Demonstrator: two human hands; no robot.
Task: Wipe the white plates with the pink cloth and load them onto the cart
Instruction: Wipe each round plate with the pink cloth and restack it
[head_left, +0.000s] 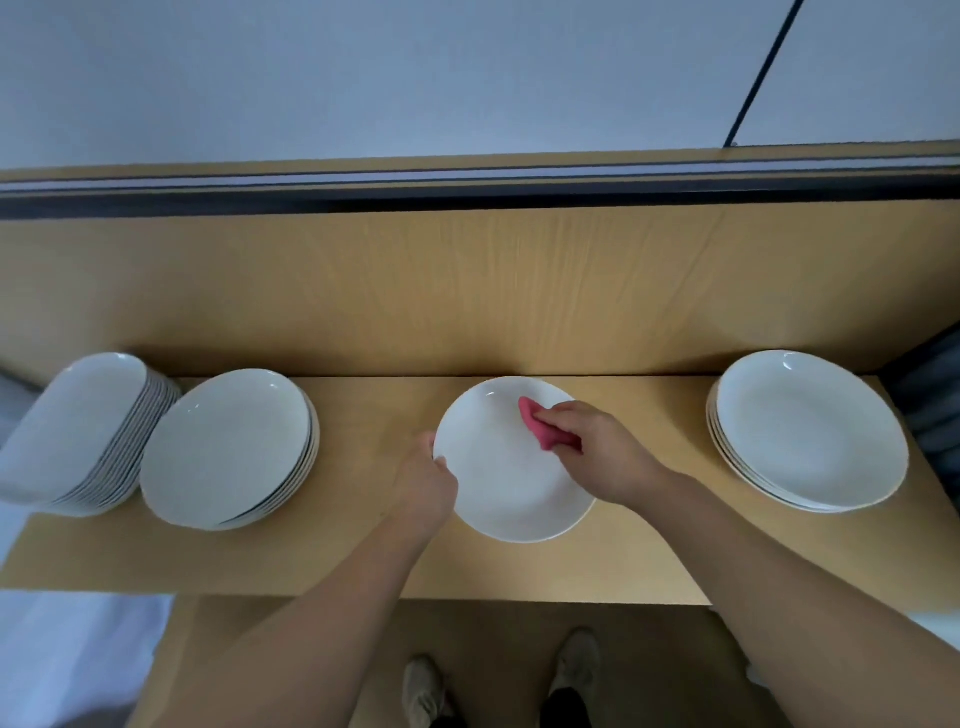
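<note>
Fingers (561, 415) of the right hand (608, 452) are curled round the cloth (545, 431), pressing it to the inside of a plate (498, 493), toward its far right part. The left hand (426, 483) grips that plate's left rim, thumb on top. The plate is at the middle of the tabletop (649, 551), with a near stack (228, 447) and an end stack (78, 431) to its left and a right stack (810, 431) well apart.

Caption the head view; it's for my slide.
The left hand grips the plate while the right hand presses the cloth onto it.
</note>
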